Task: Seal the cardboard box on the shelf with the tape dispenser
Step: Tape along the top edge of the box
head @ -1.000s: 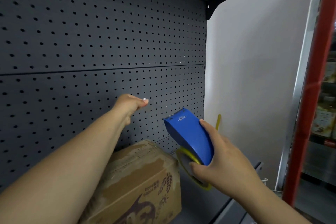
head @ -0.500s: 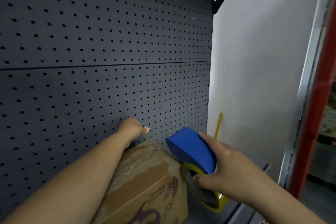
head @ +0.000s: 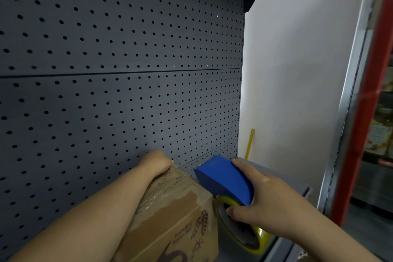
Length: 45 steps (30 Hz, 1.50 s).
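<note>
A brown cardboard box [head: 176, 217] with printed markings stands on the shelf at the bottom centre, its top covered in wrinkled clear tape. My left hand [head: 156, 162] rests as a loose fist on the box's far top edge, next to the pegboard. My right hand [head: 255, 200] grips a blue tape dispenser [head: 225, 178] with a yellow tape roll [head: 240, 234] under it. The dispenser's nose hangs just right of the box's top right edge; whether it touches is not clear.
A dark grey pegboard [head: 119, 70] forms the back wall. A white side panel [head: 297, 81] closes the shelf on the right, with a yellow strip [head: 249, 143] leaning against it. A red and grey upright [head: 365, 112] stands farther right.
My left hand has dropped from the pegboard onto the box top. My right hand has lowered the dispenser beside the box. The camera has tilted down slightly.
</note>
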{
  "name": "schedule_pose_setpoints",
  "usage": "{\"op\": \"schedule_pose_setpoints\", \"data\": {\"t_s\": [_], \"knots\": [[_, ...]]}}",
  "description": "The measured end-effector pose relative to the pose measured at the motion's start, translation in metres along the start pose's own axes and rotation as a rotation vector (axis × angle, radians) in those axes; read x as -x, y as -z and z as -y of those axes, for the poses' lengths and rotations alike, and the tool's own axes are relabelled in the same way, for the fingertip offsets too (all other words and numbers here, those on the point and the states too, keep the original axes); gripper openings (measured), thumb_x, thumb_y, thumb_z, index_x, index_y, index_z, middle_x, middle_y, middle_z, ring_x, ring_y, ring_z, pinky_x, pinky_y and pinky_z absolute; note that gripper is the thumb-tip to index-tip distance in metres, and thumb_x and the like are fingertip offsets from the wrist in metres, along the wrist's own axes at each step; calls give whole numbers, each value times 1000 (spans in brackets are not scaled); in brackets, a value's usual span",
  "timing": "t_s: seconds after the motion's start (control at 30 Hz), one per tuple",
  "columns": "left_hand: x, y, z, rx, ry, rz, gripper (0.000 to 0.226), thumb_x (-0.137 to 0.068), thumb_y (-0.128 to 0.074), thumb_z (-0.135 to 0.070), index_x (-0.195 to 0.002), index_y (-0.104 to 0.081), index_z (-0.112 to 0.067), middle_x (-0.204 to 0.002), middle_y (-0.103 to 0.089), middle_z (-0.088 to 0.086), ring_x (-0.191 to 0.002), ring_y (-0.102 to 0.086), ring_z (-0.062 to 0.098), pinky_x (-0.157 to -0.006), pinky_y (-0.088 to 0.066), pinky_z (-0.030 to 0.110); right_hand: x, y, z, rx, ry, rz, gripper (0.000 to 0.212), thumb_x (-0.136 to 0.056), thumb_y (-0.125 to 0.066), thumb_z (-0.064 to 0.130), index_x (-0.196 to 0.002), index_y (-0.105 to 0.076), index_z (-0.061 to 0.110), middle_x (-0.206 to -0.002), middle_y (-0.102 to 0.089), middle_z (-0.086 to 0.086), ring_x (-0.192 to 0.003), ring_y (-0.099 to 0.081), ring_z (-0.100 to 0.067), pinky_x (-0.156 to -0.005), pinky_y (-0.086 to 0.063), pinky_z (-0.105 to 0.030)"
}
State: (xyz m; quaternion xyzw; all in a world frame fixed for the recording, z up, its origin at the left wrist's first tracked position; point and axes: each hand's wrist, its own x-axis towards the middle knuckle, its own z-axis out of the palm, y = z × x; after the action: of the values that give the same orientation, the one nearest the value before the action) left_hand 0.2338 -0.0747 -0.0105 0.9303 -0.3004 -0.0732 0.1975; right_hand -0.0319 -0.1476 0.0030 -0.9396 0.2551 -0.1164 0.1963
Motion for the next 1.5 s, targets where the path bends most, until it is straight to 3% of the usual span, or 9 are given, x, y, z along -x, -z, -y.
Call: {"op": "schedule_pose_setpoints", "data": {"t_s": [0.07, 0.13, 0.27, 0.47, 0.87, 1.07, 1.2, 1.3, 1.5], "knots": [[0, -3, 5, 0, -187, -53, 32, -94, -46, -19, -122, -56, -7, -131, -50, 12, -126, -45, 24, -97, -37, 30, 0, 0, 1, 0, -3, -2, 98, -62, -62, 64, -140, -5, 48, -119, -52, 6, -100, -54, -14, -85, -50, -32], [4, -4, 6, 47, -390, -62, 39, -94, -43, -5, -130, -53, -15, -149, -37, 3, -137, -33, 17, -109, -24, 24, 1, 1, 1, -7, -7, -5, 97, -63, -62, 62, -140, -7, 48, -120, -52, 6, -101, -54, -15, -86, -50, -32], [13, -2, 3, 39, -379, 140, 34, -95, -36, -19, -96, -70, -17, -111, -66, 1, -105, -58, 15, -89, -41, 26, 2, 3, 2, -28, -13, 10, 95, -65, -64, 59, -141, -9, 46, -119, -53, 5, -99, -54, -15, -85, -50, -31], [15, -7, -3, -118, -377, 154, 47, -97, -29, -44, -60, -41, -16, -63, -42, -1, -62, -43, 14, -58, -33, 27, 6, 6, 4, -54, -25, 78, 94, -68, -64, 57, -143, -9, 43, -114, -55, 5, -95, -57, -13, -84, -52, -33], [21, -8, -12, -207, -298, 124, 38, -98, -29, -34, -75, -48, -10, -73, -47, 5, -73, -47, 21, -67, -36, 29, 50, 24, 0, 29, 7, 114, 96, -69, -62, 64, -142, -4, 44, -106, -54, 10, -90, -56, -9, -81, -52, -29], [22, -12, -20, -242, -229, 89, 41, -99, -26, -27, -61, -34, -13, -63, -34, 2, -56, -32, 13, -52, -26, 26, 77, 23, -3, 93, 28, 101, 100, -67, -58, 71, -141, 5, 46, -112, -48, 9, -97, -51, -9, -85, -46, -22], [29, -11, -34, -343, -125, 125, 45, -100, -22, -24, -107, -58, 2, -103, -59, 19, -95, -57, 28, -85, -40, 33, 85, 15, -7, 85, 19, 114, 102, -69, -56, 70, -142, 11, 45, -114, -46, 6, -97, -49, -12, -84, -45, -22], [32, -11, -38, -436, -60, 98, 53, -100, -20, -32, -136, -40, 2, -147, -38, 19, -134, -37, 31, -110, -26, 35, 82, 4, -15, 24, 31, 111, 101, -70, -58, 68, -143, 7, 42, -109, -47, 4, -94, -50, -12, -80, -45, -23], [38, -5, -39, -437, -196, -31, 44, -97, -34, -35, -122, -54, -5, -130, -51, 15, -125, -45, 31, -112, -27, 40, 81, -18, -32, -67, 55, 71, 100, -72, -62, 63, -145, 3, 40, -110, -47, 1, -91, -48, -14, -75, -40, -21]]}}
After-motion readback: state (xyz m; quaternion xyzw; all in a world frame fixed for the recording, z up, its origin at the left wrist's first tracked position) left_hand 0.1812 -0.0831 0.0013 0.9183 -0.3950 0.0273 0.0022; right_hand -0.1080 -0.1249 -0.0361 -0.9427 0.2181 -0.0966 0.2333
